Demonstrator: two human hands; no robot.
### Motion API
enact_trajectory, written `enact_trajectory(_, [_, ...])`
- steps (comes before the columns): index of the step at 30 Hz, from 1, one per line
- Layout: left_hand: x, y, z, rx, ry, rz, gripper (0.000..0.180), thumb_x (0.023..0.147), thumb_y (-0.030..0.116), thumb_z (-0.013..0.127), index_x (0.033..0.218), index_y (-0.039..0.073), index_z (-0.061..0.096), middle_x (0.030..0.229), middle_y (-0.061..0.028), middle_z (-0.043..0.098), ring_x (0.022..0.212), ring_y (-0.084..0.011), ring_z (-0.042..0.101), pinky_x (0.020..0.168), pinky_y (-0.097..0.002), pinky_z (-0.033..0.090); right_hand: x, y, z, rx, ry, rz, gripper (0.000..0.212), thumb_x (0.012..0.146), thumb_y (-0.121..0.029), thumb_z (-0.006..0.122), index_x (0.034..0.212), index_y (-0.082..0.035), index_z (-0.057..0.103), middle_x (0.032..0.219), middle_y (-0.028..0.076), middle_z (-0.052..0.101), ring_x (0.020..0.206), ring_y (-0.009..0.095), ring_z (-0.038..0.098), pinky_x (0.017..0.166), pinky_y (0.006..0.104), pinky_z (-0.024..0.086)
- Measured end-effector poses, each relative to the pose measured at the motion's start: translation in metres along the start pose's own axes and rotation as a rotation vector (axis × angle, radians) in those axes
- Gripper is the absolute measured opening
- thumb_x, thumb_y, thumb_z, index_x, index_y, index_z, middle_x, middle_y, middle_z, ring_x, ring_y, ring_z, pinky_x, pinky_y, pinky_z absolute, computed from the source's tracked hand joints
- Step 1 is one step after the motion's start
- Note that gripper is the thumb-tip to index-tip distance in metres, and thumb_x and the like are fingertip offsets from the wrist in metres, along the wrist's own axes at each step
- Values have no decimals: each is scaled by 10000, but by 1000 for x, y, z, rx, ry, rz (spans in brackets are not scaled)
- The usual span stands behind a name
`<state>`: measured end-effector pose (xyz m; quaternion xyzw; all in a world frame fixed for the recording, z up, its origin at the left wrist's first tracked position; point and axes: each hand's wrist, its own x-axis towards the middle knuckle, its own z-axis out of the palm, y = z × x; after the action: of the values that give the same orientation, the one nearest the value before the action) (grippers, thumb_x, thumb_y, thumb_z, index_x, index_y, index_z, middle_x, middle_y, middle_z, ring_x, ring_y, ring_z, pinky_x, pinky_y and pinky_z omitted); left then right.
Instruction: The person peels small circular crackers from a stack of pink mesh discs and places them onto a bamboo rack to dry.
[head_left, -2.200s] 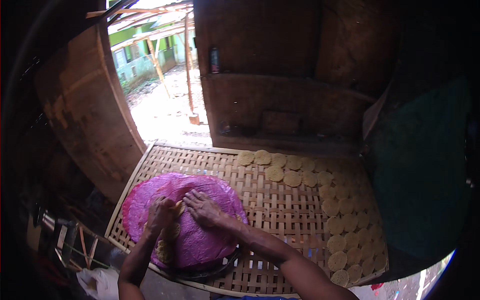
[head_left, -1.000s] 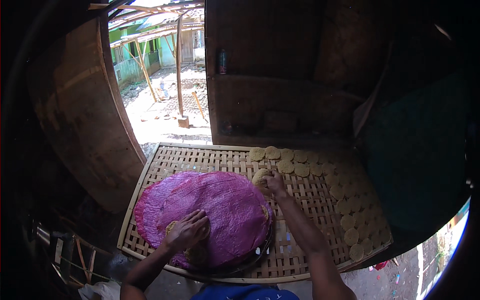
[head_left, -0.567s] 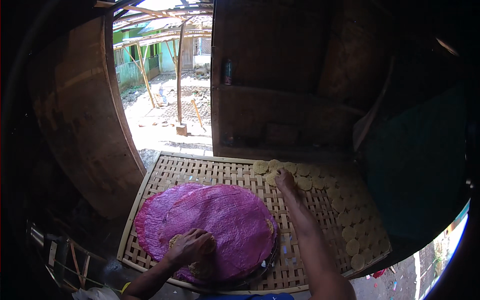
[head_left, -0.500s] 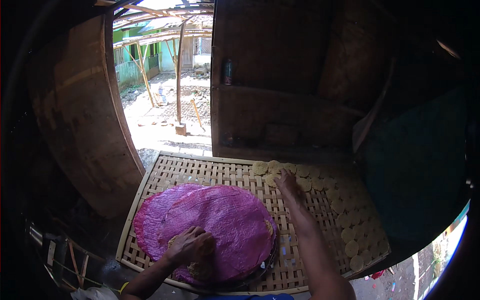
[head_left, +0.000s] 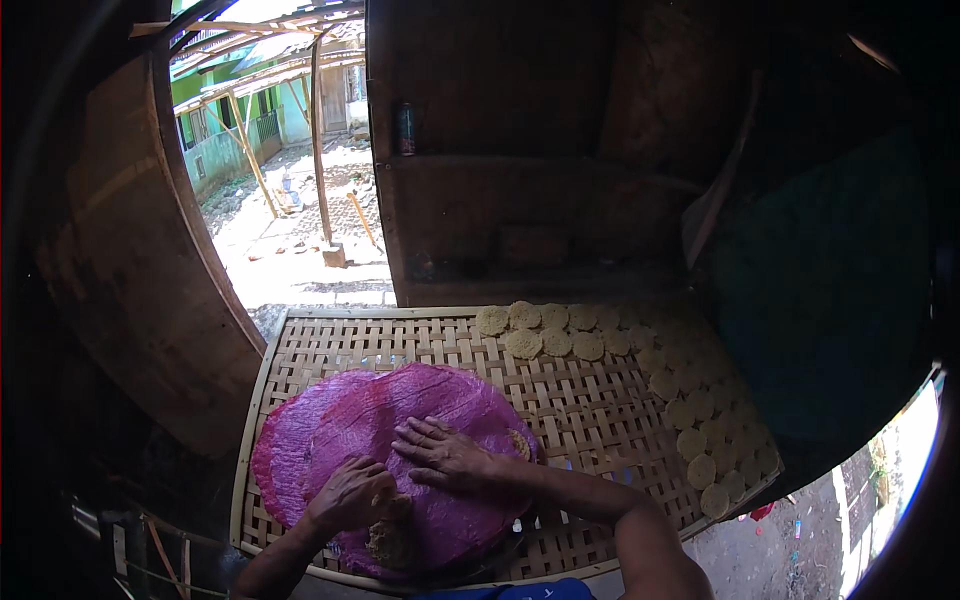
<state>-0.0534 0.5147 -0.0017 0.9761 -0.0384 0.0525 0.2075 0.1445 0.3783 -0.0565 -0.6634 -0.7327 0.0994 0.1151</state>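
My right hand (head_left: 440, 455) lies flat with fingers spread on a round, wrinkled pink-purple sheet (head_left: 470, 400). Close beside it, my left hand (head_left: 350, 492) is closed, fingers bent around what looks like a thin tan cracker (head_left: 396, 506); the palm hides how many it holds. Below that hand, another rough tan piece (head_left: 388, 543) rests on the pink sheet. At the sheet's right edge a further tan piece (head_left: 520, 445) shows. A second pink sheet (head_left: 285, 440) sticks out underneath on the left.
The sheets lie on a large woven bamboo tray (head_left: 590, 425) with a pale rim. Rows of round tan crackers (head_left: 523, 344) cover its far and right sides. A dark wooden wall (head_left: 520, 220) stands behind, with a bright doorway at left and a dark green sheet (head_left: 830, 300) at right.
My right hand has left the cracker rows and come down onto the pink sheet, leaving a cracker in the second row. My left hand stays near the sheet's front. The view has shifted slightly.
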Motion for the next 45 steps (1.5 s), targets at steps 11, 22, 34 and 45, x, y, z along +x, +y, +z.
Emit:
enact_trajectory(11, [-74, -5, -40, -545, 180, -108, 167, 649, 29, 673, 771, 63, 564, 730, -49, 589, 680, -159, 607, 604, -306, 472, 2, 4, 11, 55, 86, -16, 659, 1003, -542, 292, 1479, -90, 332, 1548, 155, 263, 1463, 309, 149, 1198, 452, 70])
enact_trajectory(22, [25, 41, 0, -116, 291, 114, 381, 824, 138, 709, 1192, 98, 620, 1342, -124, 540, 1297, -318, 473, 1058, -433, 418, -1, -14, -48, 1658, 260, 488, 410, 941, -379, 617, 1127, -14, 593, 936, 91, 670, 813, 172, 667, 653, 312, 576])
enact_trajectory(34, [-94, 6, 23, 122, 112, -164, 461, 871, 164, 604, 1307, 35, 530, 1410, -182, 487, 1361, -332, 405, 1145, -434, 311, 6, 203, -32, 542, 759, 743, 336, 829, -241, 639, 1083, -21, 630, 893, 165, 691, 833, 279, 675, 722, 404, 522])
enact_trajectory(45, [-84, -9, 20, 228, 208, -179, 400, 807, 222, 666, 1179, 111, 569, 1164, -92, 584, 1134, -293, 543, 975, -417, 423, 5, 201, -48, -234, 608, 840, 557, 746, -416, 712, 1154, -47, 620, 1182, 177, 604, 1110, 369, 571, 909, 463, 498])
